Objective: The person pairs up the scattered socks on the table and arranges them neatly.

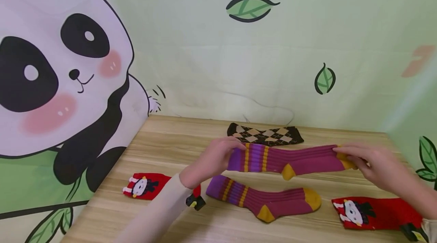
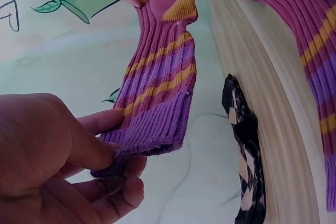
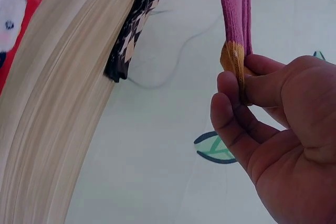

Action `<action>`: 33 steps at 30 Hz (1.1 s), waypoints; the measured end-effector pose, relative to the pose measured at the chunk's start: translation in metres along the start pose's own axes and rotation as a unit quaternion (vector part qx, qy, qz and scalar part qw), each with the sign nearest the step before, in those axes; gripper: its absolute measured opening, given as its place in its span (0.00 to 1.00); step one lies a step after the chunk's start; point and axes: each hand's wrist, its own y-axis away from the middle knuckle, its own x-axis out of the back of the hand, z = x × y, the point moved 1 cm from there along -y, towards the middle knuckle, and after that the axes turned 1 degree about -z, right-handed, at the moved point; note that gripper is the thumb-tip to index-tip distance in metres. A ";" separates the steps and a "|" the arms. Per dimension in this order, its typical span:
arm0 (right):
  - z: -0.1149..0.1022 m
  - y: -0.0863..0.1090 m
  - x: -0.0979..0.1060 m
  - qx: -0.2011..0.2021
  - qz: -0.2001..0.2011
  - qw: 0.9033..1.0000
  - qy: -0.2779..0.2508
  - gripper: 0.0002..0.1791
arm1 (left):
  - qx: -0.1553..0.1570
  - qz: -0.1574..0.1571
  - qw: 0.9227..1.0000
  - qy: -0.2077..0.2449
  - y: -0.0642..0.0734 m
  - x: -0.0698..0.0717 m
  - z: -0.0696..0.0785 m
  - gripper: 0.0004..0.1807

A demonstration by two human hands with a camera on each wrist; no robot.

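A ribbed magenta sock with purple and mustard stripes is held stretched sideways above the table. My left hand pinches its purple cuff between thumb and fingers. At the other end, my right hand pinches the mustard toe. A matching sock lies flat on the table just below, its toe pointing right. Behind the held sock lies a black and tan argyle sock, its front edge close behind the held one in the head view.
One red sock with a white animal face lies at the left, partly covered by my left forearm. Another red sock lies at the right under my right wrist. The wooden table ends at a printed panda backdrop.
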 end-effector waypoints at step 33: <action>-0.034 0.004 -0.018 0.053 -0.023 0.996 -0.072 0.24 | 0.045 -0.035 0.998 0.003 0.043 0.012 -0.013 0.19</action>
